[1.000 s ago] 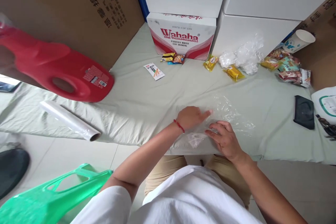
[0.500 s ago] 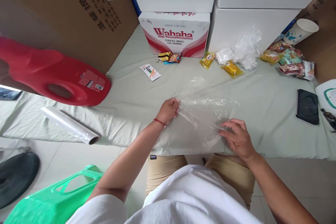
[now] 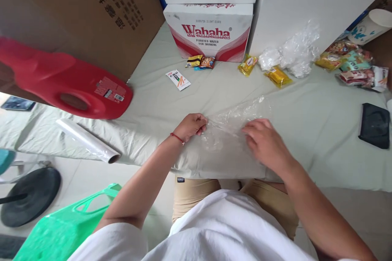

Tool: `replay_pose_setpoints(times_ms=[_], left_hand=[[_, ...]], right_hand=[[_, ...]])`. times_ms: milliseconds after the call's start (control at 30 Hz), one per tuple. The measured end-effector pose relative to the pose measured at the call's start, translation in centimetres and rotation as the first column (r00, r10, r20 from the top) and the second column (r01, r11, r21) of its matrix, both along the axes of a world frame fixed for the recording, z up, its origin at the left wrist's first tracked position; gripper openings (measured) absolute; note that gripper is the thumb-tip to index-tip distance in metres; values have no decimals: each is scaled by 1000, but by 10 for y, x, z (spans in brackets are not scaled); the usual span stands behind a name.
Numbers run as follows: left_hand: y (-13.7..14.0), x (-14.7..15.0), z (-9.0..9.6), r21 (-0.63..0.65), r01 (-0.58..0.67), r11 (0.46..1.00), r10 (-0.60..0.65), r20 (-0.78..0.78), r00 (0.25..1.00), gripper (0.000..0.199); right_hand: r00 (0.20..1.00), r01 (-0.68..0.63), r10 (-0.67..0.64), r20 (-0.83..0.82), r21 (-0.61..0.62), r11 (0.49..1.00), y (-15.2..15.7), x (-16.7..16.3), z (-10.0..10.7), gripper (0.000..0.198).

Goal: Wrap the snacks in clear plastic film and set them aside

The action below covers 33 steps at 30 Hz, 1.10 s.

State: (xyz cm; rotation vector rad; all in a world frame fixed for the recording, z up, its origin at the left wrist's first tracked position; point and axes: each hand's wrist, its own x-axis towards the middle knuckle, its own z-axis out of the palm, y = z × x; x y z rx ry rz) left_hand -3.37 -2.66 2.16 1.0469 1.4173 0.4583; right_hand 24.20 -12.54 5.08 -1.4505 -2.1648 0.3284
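A sheet of clear plastic wrap (image 3: 232, 116) lies crumpled and partly lifted above the cloth in front of me. At its left end, my left hand (image 3: 192, 126) pinches the wrap between thumb and fingers; a red string bracelet circles that wrist. My right hand (image 3: 265, 140) is at the wrap's right part, fingers bent together on its edge and slightly blurred. The fingertips' exact hold is hard to see against the see-through wrap. To the left, a roll of plastic wrap (image 3: 87, 140) rests near the table's front edge.
A red jug (image 3: 92, 89) lies at left before a brown carton (image 3: 70, 20). A Wahaha box (image 3: 211, 34), snack packets (image 3: 193, 61), a white sachet (image 3: 178, 80) and crumpled plastic (image 3: 298, 55) line the back. At right are a black phone (image 3: 374, 125) and paper cup (image 3: 372, 26).
My right hand has moved up and left, closer to my left hand. The wrap's far edge has swung away from me and its near part has bunched. My left hand still pinches it.
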Motion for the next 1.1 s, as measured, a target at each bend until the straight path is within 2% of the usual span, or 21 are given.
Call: replay_pose_setpoints(times_ms=[133, 200, 233, 300, 367, 400, 467, 500, 567, 633, 667, 700, 733, 767, 800, 867, 900, 967, 1000, 1033, 1100], left_hand=[[-2, -3, 2, 45, 8, 999, -5, -69, 998, 26], [-7, -6, 8, 191, -18, 981, 59, -214, 975, 26], [-12, -7, 12, 296, -28, 955, 122, -304, 945, 31], [-27, -8, 23, 528, -6, 849, 276, -435, 857, 38], [-45, -3, 36, 708, 74, 702, 374, -455, 808, 30], [-54, 3, 42, 764, 137, 630, 364, -447, 817, 23], [-66, 19, 51, 791, 309, 528, 203, -470, 859, 16], [-68, 30, 52, 768, 409, 493, 84, -510, 856, 18], [-64, 52, 51, 667, 590, 455, -109, -616, 780, 20], [-49, 69, 45, 495, 732, 468, -215, -740, 638, 19], [-41, 74, 41, 404, 768, 496, -237, -788, 568, 18], [-32, 76, 37, 333, 781, 528, -255, -815, 520, 18], [-25, 75, 34, 291, 775, 560, -273, -819, 505, 18], [-19, 70, 32, 280, 756, 591, -295, -798, 526, 18], [-13, 63, 29, 293, 725, 624, -318, -752, 578, 18], [-6, 45, 25, 337, 618, 710, -331, -615, 716, 18], [-4, 35, 23, 359, 538, 763, -291, -552, 781, 18], [-5, 18, 20, 437, 335, 835, -104, -472, 875, 14], [-9, 12, 19, 497, 229, 837, 16, -440, 898, 12], [-15, 7, 18, 566, 130, 814, 133, -400, 907, 11], [-36, 5, 19, 702, -18, 712, 317, -299, 900, 11]], right_hand=[[987, -140, 143, 68, -45, 989, 1, -39, -21, 34], [972, -219, 224, 76, -68, 973, -2, -48, -27, 33], [966, -241, 248, 81, -80, 967, -5, -51, -29, 33], [959, -263, 271, 87, -96, 960, -9, -52, -32, 33], [955, -275, 283, 91, -95, 957, -11, -53, -34, 34], [952, -284, 292, 95, -91, 955, -12, -54, -36, 34], [944, -305, 314, 104, -91, 948, -13, -58, -39, 33], [940, -314, 325, 108, -103, 944, -14, -61, -41, 33], [932, -329, 345, 111, -143, 934, -17, -66, -43, 35], [921, -354, 375, 104, -174, 919, -21, -68, -45, 39], [916, -369, 389, 98, -174, 913, -24, -67, -46, 41], [913, -382, 399, 85, -164, 909, -26, -65, -47, 41], [913, -391, 403, 63, -149, 908, -28, -61, -49, 40], [916, -392, 400, 36, -135, 910, -30, -56, -51, 40], [922, -384, 388, 6, -126, 915, -31, -51, -53, 39], [934, -357, 354, -46, -125, 926, -31, -41, -55, 41], [940, -342, 337, -60, -125, 931, -31, -38, -55, 42], [952, -306, 302, -49, -121, 944, -29, -37, -51, 44], [958, -287, 286, -26, -120, 950, -27, -40, -48, 46], [963, -268, 271, 7, -124, 955, -26, -44, -44, 47], [968, -214, 230, 97, -157, 964, -22, -57, -34, 51]])
